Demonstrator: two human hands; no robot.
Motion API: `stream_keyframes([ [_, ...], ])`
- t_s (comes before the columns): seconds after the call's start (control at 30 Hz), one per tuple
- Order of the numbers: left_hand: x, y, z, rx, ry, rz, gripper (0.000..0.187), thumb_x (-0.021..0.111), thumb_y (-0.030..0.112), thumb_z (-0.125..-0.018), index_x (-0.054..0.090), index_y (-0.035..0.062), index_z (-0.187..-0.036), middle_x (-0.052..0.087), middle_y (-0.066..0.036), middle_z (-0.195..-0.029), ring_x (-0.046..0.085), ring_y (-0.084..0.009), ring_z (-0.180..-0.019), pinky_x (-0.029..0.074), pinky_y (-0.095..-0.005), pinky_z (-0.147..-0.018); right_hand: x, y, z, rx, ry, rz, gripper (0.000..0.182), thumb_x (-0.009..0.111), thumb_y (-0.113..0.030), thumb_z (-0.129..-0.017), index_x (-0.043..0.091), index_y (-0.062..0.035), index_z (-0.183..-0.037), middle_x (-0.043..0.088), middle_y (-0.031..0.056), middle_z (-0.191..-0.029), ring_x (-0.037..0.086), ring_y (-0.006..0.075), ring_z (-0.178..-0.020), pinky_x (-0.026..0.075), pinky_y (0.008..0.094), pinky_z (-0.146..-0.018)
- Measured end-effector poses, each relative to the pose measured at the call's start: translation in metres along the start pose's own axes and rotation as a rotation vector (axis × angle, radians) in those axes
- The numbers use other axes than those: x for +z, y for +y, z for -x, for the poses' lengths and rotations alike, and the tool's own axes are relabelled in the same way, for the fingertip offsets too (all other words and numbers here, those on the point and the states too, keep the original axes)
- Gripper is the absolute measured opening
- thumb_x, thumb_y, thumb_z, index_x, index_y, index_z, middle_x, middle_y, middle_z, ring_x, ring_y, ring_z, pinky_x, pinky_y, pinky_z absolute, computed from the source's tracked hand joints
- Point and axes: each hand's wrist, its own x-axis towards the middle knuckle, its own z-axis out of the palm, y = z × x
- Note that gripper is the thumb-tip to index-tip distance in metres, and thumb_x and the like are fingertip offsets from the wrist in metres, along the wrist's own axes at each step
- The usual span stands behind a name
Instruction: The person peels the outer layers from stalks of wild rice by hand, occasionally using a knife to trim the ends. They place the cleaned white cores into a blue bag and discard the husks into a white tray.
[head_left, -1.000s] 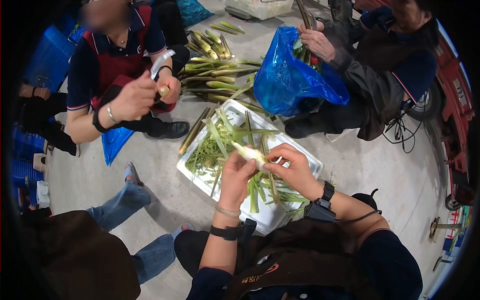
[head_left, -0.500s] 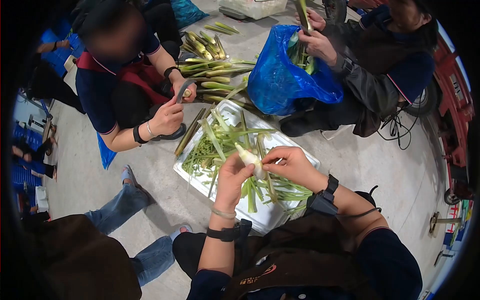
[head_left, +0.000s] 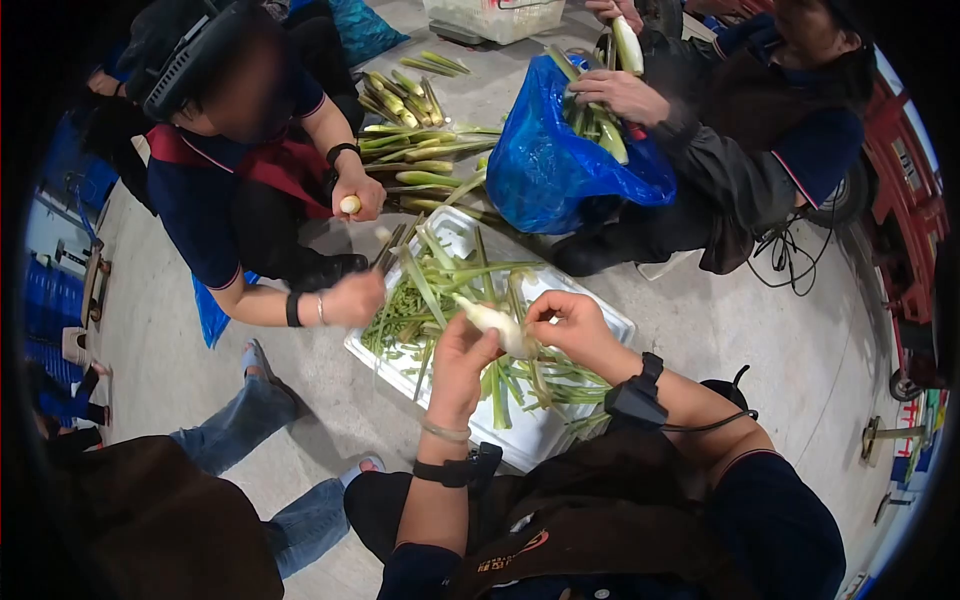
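My left hand [head_left: 460, 365] is closed around a white peeled shoot [head_left: 492, 322], which looks like water bamboo. The shoot's pointed tip leans up and to the left, and its thicker end faces my right hand. Thumb and fingers of my right hand [head_left: 568, 328] are pinched together beside that thick end; what they hold is hidden. Below both hands lies a white foam tray [head_left: 600, 300] strewn with green leaf strips [head_left: 502, 395] and trimmings.
Long unpeeled shoots [head_left: 425, 165] lie on the floor beyond the tray. A person at left holds a cut shoot [head_left: 350, 204]. Another at right handles stalks above a blue plastic bag [head_left: 530, 165]. A sandalled leg [head_left: 235, 405] stands at left; a white basket [head_left: 495, 18] is behind.
The shoot in my left hand has tilted flatter, and my right fingers remain near its thick end. The left co-worker's knife hand has swung down toward the tray; the right co-worker's hands have shifted.
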Motion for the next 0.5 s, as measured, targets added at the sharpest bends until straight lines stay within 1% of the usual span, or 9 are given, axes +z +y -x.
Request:
stream_keyframes([
  [0.07, 0.001, 0.008, 0.0, -0.064, 0.039, 0.271, 0.035, 0.055, 0.012, -0.093, 0.047, 0.0079, -0.127, 0.058, -0.011, -0.12, 0.059, -0.0186, -0.102, 0.051, -0.0355, -0.086, -0.001, -0.006, -0.002, 0.052, -0.029, -0.435, 0.006, 0.061, -0.003, -0.079, 0.061, -0.001, -0.084, 0.064, 0.0082, -0.084, 0.059, 0.0108, -0.073, 0.048, 0.0225, -0.062],
  [0.1, -0.007, 0.006, -0.001, -0.043, -0.006, 0.284, 0.036, 0.05, 0.016, -0.096, 0.043, 0.0101, -0.131, 0.053, -0.013, -0.128, 0.058, -0.0208, -0.108, 0.051, -0.0384, -0.089, -0.002, -0.011, -0.002, 0.051, -0.034, -0.433, 0.006, 0.061, -0.003, -0.079, 0.061, -0.001, -0.084, 0.064, 0.0082, -0.084, 0.059, 0.0108, -0.073, 0.048, 0.0225, -0.062],
  [0.17, -0.012, 0.01, -0.002, -0.062, -0.012, 0.346, 0.035, 0.05, 0.017, -0.096, 0.045, 0.0102, -0.13, 0.054, -0.012, -0.127, 0.058, -0.0203, -0.107, 0.051, -0.0379, -0.088, -0.005, -0.016, -0.003, 0.122, -0.09, -0.621, 0.006, 0.058, -0.004, -0.079, 0.058, -0.002, -0.084, 0.061, 0.0092, -0.08, 0.056, 0.0113, -0.066, 0.045, 0.0231, -0.057],
  [0.2, -0.013, 0.011, -0.002, -0.085, -0.022, 0.408, 0.034, 0.051, 0.018, -0.096, 0.046, 0.0104, -0.128, 0.055, -0.011, -0.125, 0.058, -0.0198, -0.107, 0.051, -0.0373, -0.088, -0.01, -0.014, -0.005, 0.123, -0.093, -0.621, 0.006, 0.058, -0.004, -0.079, 0.058, -0.002, -0.084, 0.061, 0.0092, -0.08, 0.056, 0.0113, -0.066, 0.045, 0.0231, -0.057],
  [0.27, -0.01, 0.013, -0.002, -0.088, 0.01, 0.446, 0.032, 0.051, 0.02, -0.096, 0.047, 0.0107, -0.126, 0.056, -0.01, -0.123, 0.058, -0.0196, -0.106, 0.052, -0.0369, -0.087, -0.018, -0.012, -0.007, 0.196, -0.311, -0.961, 0.008, 0.059, -0.005, -0.076, 0.056, -0.0013, -0.083, 0.058, 0.0079, -0.075, 0.053, 0.0119, -0.06, 0.042, 0.0231, -0.053],
  [0.33, -0.01, 0.014, -0.002, -0.093, 0.047, 0.484, 0.031, 0.052, 0.021, -0.096, 0.048, 0.011, -0.124, 0.057, -0.008, -0.121, 0.058, -0.0193, -0.105, 0.052, -0.0365, -0.086, -0.016, -0.016, -0.005, 0.24, -0.295, -0.88, 0.009, 0.059, -0.005, -0.075, 0.056, -0.0013, -0.082, 0.056, 0.0074, -0.073, 0.052, 0.0122, -0.058, 0.041, 0.0232, -0.052],
  [0.4, -0.011, 0.013, -0.002, -0.076, 0.079, 0.421, 0.026, 0.052, 0.022, -0.096, 0.049, 0.0115, -0.119, 0.059, -0.006, -0.115, 0.058, -0.0177, -0.103, 0.052, -0.0352, -0.082, -0.014, -0.017, -0.006, 0.276, -0.28, -0.798, 0.01, 0.059, -0.006, -0.074, 0.056, -0.0013, -0.082, 0.055, 0.0068, -0.071, 0.051, 0.0124, -0.056, 0.04, 0.0234, -0.051],
  [0.47, -0.01, 0.009, -0.002, -0.048, 0.132, 0.379, 0.025, 0.052, 0.022, -0.096, 0.049, 0.0116, -0.118, 0.059, -0.005, -0.114, 0.058, -0.0168, -0.103, 0.052, -0.0349, -0.081, -0.015, -0.017, -0.006, 0.246, -0.436, -0.698, 0.008, 0.058, -0.006, -0.078, 0.056, -0.002, -0.084, 0.056, 0.004, -0.068, 0.052, 0.0094, -0.055, 0.04, 0.0215, -0.051],
  [0.5, -0.01, 0.008, -0.002, -0.02, 0.183, 0.336, 0.024, 0.053, 0.022, -0.096, 0.049, 0.0117, -0.117, 0.059, -0.004, -0.113, 0.059, -0.016, -0.103, 0.052, -0.0346, -0.08, -0.016, -0.021, -0.005, 0.248, -0.436, -0.698, 0.008, 0.058, -0.006, -0.078, 0.056, -0.002, -0.084, 0.056, 0.004, -0.068, 0.052, 0.0094, -0.055, 0.04, 0.0215, -0.051],
])
